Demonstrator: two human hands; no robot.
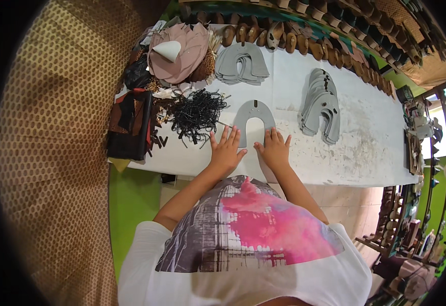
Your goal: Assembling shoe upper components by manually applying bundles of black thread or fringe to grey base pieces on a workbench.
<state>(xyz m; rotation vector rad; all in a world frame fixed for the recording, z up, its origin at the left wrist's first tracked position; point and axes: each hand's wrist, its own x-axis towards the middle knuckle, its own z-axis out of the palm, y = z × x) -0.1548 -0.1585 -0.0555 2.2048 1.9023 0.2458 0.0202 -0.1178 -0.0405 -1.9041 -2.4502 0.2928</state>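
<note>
Left hand (226, 150), right hand (274, 151): flat, fingers spread, gripping nothing, pressing ends of grey horseshoe piece (253, 117) near desk (335, 163) front edge.

2 stacks of grey horseshoe cutouts (241, 62) (321, 104) at 12 and 1 o'clock; black strap tangle (198, 113) at 11; wooden lasts (304, 43) along far edge.
</note>
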